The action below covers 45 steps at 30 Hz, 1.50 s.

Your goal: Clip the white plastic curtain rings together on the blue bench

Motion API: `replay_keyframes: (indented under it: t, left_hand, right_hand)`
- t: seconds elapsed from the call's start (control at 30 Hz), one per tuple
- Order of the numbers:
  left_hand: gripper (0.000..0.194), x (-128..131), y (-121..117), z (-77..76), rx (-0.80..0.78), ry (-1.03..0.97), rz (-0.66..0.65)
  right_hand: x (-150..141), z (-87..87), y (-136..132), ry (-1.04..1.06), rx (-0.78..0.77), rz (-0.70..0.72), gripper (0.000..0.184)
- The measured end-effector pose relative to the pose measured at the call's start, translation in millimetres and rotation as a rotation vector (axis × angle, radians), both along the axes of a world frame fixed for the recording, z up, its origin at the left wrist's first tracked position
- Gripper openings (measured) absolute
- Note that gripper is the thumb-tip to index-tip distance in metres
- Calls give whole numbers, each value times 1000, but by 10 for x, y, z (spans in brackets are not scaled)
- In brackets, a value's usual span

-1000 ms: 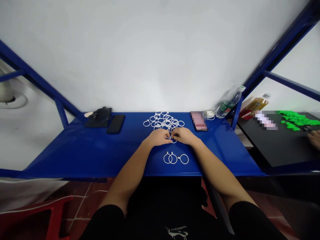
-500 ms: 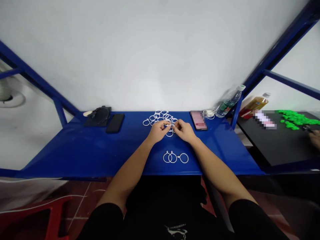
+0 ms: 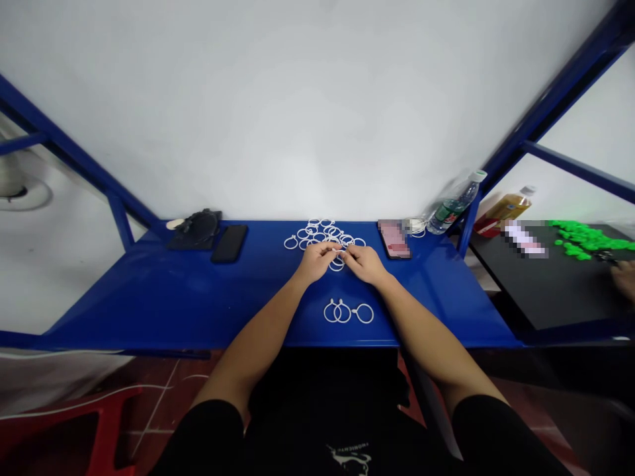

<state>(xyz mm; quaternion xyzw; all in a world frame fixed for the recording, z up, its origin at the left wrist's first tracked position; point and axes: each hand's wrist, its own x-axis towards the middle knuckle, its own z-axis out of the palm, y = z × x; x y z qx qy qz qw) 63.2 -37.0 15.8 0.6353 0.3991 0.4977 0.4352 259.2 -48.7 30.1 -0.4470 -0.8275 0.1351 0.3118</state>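
Between my left hand [image 3: 316, 262] and my right hand [image 3: 366, 262], a white curtain ring [image 3: 337, 270] with a small eyelet is pinched at its upper side. Fingertips of both hands almost meet there, and they hide the exact grip. Just beyond my hands lies a loose pile of similar white rings [image 3: 290, 248], several of them overlapping on the blue table [image 3: 188, 297]. Nearer the front edge are three more rings [image 3: 373, 315]; two overlap, and the third lies at their right with its eyelet pointing left.
A black phone [image 3: 229, 244] and a dark flat object [image 3: 201, 229] lie at the left. On the right are a phone with a lit screen [image 3: 395, 239], a white cable [image 3: 418, 227] and a water bottle [image 3: 456, 203]. Another person's hand [image 3: 624, 277] is beside green pieces [image 3: 578, 238] on a black table.
My right hand's fingers have come down and closed in toward my left fingertips, uncovering a ring at the pile's right side. The three front rings have stayed put.
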Motion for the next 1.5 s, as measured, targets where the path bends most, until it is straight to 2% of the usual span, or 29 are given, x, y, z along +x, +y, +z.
replay_keyframes:
  t: [0.23,0.57,0.7,0.93,1.1,1.2,1.3,1.37,1.43,1.5]
  left_hand:
    - [29,-23,5,-10,17,64,-5]
    - [38,-22,21,-63,-72,28,-69]
    - [36,-10,13,-55,-79,42,-37]
    - [32,1,-3,22,49,118,34]
    - [31,4,12,-8,20,125,-15]
    - [36,-3,7,-22,70,117,13]
    - [42,-29,-16,13,191,105,128]
    - [35,-47,-48,59,239,128,160]
    - [26,-48,-105,113,279,204,104]
    - [22,-18,-196,165,331,328,-47]
  right_hand:
    - [-4,1,-1,3,2,13,45]
    - [13,2,9,27,-1,4,43]
    - [1,2,-1,26,-8,-5,44]
    - [-63,12,-32,-22,-8,40,42]
    - [-60,6,-40,-18,-12,13,46]
    - [-37,6,-20,26,11,-44,50]
    - [-12,12,37,65,14,-218,51]
    - [4,15,88,16,-48,-324,52]
    - [27,14,131,-47,-119,-372,54]
    - [65,14,156,-51,-134,-393,55]
